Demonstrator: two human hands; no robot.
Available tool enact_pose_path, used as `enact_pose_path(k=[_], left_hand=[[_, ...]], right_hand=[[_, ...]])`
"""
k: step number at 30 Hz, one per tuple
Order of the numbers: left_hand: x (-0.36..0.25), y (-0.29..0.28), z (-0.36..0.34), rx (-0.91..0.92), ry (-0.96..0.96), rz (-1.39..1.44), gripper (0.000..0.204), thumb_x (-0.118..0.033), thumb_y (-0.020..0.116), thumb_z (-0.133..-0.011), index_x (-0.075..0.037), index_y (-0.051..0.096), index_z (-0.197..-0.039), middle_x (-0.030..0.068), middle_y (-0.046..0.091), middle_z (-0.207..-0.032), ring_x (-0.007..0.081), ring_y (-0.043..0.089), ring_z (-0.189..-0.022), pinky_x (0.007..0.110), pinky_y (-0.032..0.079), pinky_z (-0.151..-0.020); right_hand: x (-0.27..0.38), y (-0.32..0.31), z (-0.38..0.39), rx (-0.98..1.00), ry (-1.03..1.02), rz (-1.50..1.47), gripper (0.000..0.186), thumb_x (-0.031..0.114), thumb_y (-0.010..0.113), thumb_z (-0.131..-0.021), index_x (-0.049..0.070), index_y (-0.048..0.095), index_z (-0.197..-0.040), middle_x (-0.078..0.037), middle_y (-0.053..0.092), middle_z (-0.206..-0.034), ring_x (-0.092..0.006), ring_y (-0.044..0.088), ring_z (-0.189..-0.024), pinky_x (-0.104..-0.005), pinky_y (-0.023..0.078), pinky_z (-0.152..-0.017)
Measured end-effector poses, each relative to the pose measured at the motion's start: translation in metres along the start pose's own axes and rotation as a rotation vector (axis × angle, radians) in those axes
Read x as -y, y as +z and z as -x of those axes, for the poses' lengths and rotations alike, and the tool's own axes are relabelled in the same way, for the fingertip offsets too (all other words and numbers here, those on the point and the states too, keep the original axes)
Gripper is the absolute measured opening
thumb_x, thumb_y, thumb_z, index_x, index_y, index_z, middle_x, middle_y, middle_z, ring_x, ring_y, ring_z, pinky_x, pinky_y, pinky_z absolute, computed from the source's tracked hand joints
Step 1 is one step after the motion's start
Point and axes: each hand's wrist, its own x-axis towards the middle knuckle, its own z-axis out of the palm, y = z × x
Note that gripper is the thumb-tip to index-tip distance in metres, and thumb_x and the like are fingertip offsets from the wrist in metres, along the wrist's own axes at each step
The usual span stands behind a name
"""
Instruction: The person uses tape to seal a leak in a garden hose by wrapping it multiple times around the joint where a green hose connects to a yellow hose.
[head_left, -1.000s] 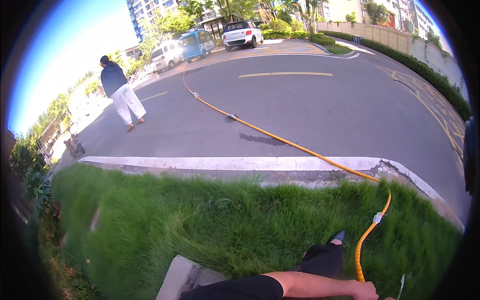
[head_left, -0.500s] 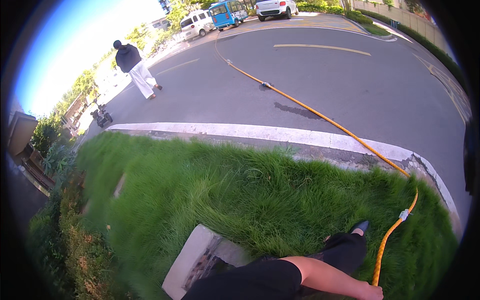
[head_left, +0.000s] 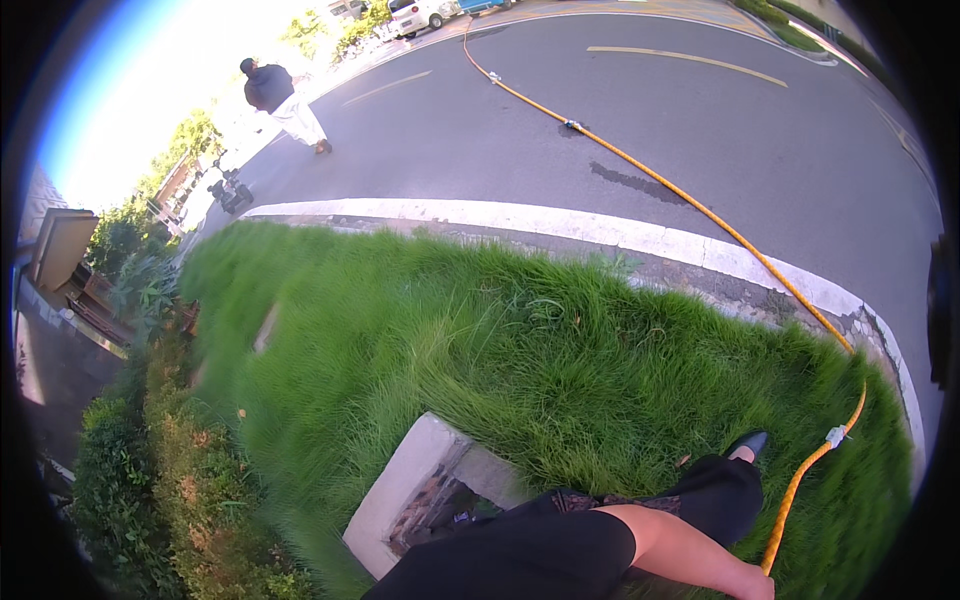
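An orange-yellow hose (head_left: 690, 198) runs from the far road across the kerb and grass to the lower right. My left hand (head_left: 757, 586) is closed around its near end at the bottom edge; most of the fingers are cut off there. A whitish wrapping (head_left: 836, 436) sits on the hose a short way above the hand. More wrapped spots show along the stretch on the road. My bare forearm comes out of a black sleeve (head_left: 530, 560). My right hand is out of view.
Beside my arm, a concrete-rimmed pit (head_left: 405, 480) opens in the long grass (head_left: 480, 330). A pale kerb (head_left: 560, 222) borders the road (head_left: 480, 140). A person (head_left: 280, 100) walks there near a small wheeled vehicle (head_left: 230, 190). Shrubs (head_left: 190, 470) line the left.
The view has tipped downward, so the road and parked vehicles sit higher and partly leave the frame. The person has walked on slightly. My left hand still grips the hose.
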Motion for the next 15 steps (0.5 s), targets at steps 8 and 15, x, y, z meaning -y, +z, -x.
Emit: enact_pose_path(k=[8, 15], left_hand=[[-0.002, -0.004, -0.011, 0.059, 0.012, -0.029, 0.043, -0.04, 0.058, -0.08, 0.002, 0.067, -0.08, 0.0237, 0.064, -0.082, 0.0391, 0.061, -0.079, 0.051, 0.047, -0.068], [-0.007, -0.007, 0.002, 0.047, -0.048, -0.007, 0.04, -0.04, 0.059, -0.078, 0.0, 0.067, -0.081, 0.0216, 0.065, -0.083, 0.0374, 0.062, -0.079, 0.049, 0.048, -0.068]], right_hand=[[0.026, 0.051, 0.033, 0.132, -0.066, -0.498, 0.039, 0.036, 0.067, -0.084, 0.004, 0.063, -0.106, -0.015, 0.065, -0.09, -0.0271, 0.06, -0.076, -0.0412, 0.048, -0.073], [0.039, 0.081, 0.032, 0.02, -0.158, -0.458, 0.041, 0.037, 0.068, -0.083, 0.004, 0.062, -0.106, -0.015, 0.065, -0.089, -0.0279, 0.06, -0.075, -0.0415, 0.048, -0.073]])
